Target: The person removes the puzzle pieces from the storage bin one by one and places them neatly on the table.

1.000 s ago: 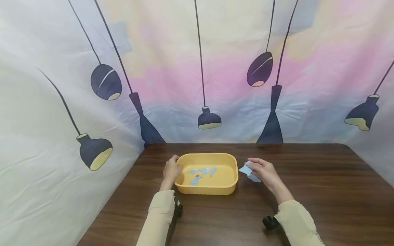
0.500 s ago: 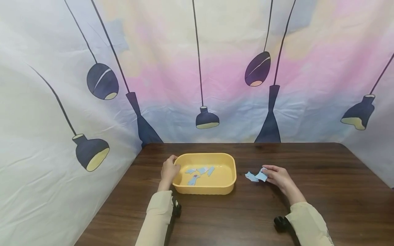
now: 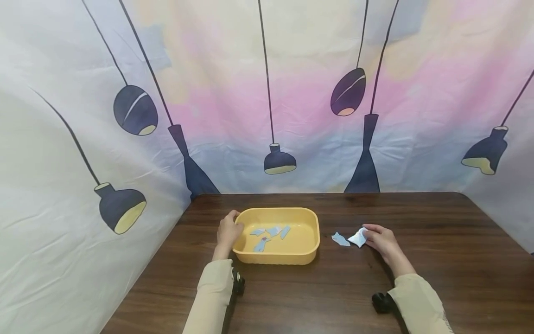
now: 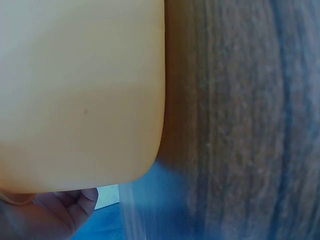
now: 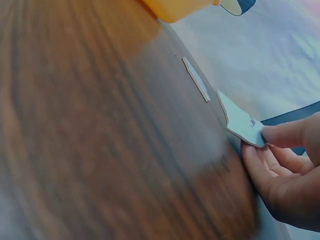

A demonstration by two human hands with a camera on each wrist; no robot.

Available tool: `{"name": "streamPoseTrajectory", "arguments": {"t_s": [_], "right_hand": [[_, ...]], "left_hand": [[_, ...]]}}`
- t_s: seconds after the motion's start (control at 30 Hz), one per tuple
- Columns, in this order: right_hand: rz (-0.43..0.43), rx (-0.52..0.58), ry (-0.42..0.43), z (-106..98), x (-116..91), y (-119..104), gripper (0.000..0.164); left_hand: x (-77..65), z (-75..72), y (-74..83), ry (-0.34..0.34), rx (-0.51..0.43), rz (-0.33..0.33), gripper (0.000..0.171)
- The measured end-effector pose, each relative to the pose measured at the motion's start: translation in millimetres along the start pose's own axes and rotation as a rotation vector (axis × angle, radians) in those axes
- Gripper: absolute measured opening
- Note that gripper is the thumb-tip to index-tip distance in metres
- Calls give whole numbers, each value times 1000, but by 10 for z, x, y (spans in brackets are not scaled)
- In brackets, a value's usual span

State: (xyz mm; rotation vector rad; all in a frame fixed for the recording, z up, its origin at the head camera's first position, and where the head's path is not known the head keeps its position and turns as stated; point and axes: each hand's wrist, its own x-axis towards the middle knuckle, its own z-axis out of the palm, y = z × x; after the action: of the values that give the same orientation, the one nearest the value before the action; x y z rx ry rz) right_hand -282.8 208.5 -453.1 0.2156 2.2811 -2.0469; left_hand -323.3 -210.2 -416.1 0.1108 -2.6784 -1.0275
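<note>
A yellow plastic tub (image 3: 308, 236) sits on the table, and several light blue puzzle pieces (image 3: 261, 244) lie flat in its left half. My left hand (image 3: 228, 233) grips the tub's left end, thumb inside the rim; the left wrist view shows curled fingertips (image 4: 89, 195) beyond the tub wall (image 4: 85, 125). To the right of the tub, my right hand (image 3: 384, 242) pinches a puzzle piece (image 3: 358, 237) by its edge between thumb and fingers, tilted close over the table. A dark printed mark shows on this piece (image 5: 242, 120) in the right wrist view. Another puzzle piece (image 3: 340, 239) lies between it and the tub.
The dark brown wooden table (image 3: 313, 297) reaches back to a cloth backdrop (image 3: 233, 93) printed with hanging lamps. Black wrist devices (image 3: 380, 302) hang beneath both cuffs, low over the tabletop.
My right hand has moved right, away from the tub, carrying its puzzle piece past the one on the table, and has changed the piece's tilt. My left hand stays on the tub.
</note>
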Motion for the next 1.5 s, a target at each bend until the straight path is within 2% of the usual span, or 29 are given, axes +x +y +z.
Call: {"name": "streamPoseTrajectory", "arguments": {"t_s": [0.2,0.3,0.47,0.63,0.77,0.87,1.03,1.17,1.23,1.37,1.5], "right_hand": [[4,64,77,52,12,-3,53],[-5,14,120,57,-3,-14,51],[-26,-141,208,69,-30,-23,44],[-32,-261,245,103,-51,-49,44],[-48,-284,261,147,-78,-127,44],[-103,-279,258,243,-111,-243,41],[-239,-200,162,599,-192,-505,37],[-268,-98,27,999,-235,-673,39],[-289,-95,-21,1200,-236,-717,38],[-352,-210,-104,1579,-191,-717,35],[-319,-303,-242,1884,-151,-667,39]], "left_hand": [[2,-38,18,-1,14,20,37],[9,-34,15,-5,15,15,37],[6,-11,4,-7,16,11,36],[1,-12,-14,-4,10,16,36],[4,-15,-7,-6,4,9,36],[12,-15,3,-15,-3,11,36],[12,-39,-11,-9,6,4,36],[7,-81,-30,9,25,-2,36],[16,-85,-27,9,29,-2,36],[36,-56,-1,2,27,0,38],[23,-3,5,-4,22,4,38]]}}
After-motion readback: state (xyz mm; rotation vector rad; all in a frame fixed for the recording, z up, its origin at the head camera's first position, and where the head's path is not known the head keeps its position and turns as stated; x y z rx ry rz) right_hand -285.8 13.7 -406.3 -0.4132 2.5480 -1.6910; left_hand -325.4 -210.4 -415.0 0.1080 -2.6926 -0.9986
